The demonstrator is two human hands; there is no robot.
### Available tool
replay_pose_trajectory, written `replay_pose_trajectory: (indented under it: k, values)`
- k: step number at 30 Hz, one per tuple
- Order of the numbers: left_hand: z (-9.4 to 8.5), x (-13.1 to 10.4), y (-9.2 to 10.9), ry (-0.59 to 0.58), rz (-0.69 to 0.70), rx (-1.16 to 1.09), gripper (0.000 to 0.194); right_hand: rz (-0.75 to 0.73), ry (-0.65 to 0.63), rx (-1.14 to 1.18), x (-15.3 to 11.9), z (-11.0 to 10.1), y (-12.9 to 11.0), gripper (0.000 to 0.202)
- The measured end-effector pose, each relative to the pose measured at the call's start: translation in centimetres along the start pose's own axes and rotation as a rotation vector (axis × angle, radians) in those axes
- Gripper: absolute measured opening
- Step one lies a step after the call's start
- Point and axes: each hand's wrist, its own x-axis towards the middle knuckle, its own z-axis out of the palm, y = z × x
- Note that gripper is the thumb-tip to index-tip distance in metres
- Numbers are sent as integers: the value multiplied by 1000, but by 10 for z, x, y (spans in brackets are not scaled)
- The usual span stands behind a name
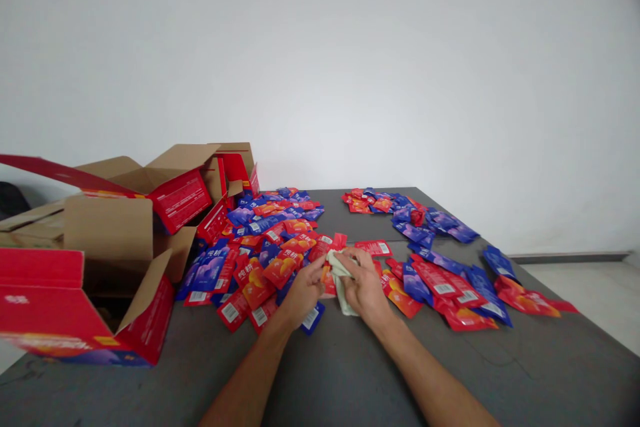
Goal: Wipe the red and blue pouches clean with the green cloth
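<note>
Near the middle of the table my right hand (366, 283) is closed on a pale cloth (345, 297), whose lower end hangs down toward the tabletop. Close beside it, my left hand (306, 288) pinches a red and orange packet (328, 285), and the cloth lies against its upper part. The hands partly hide this packet. Left of my hands spreads a large heap of red and blue packets (255, 277), some showing barcodes. On the right, more red and blue packets (445, 287) lie in a loose, overlapping row.
An open red carton (40, 300) stands at the front left, flaps up. Behind it are more open red cartons (183, 200). Another packet pile (373, 201) lies at the far end of the dark grey table (345, 373). A white wall (350, 67) rises behind.
</note>
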Motion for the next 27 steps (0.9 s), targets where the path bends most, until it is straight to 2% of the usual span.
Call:
replay_pose_trajectory:
  k: [2,5,8,12,15,18,22,24,27]
  values:
    - [1,0,-2,-29,9,18,69,11,76,-50,2,-4,7,46]
    - [1,2,-5,-13,33,82,68,3,74,-105,4,-7,10,50]
    - [1,5,-4,13,70,108,69,-44,-19,-102,3,-7,2,54]
    - [-2,8,-2,158,113,28,75,-82,-209,-66,-1,-3,-16,60]
    - [-3,8,2,234,90,-40,74,-77,-275,-41,-3,1,-21,62]
    - [0,7,7,327,76,-94,65,-25,-181,2,-3,2,-18,59]
    - [3,8,11,401,98,-137,52,167,31,44,2,-3,-13,43]
    - [1,8,10,415,120,-130,53,256,59,58,4,-5,-14,37]
    - [-4,10,6,445,153,-81,61,297,28,93,3,-4,-19,37]
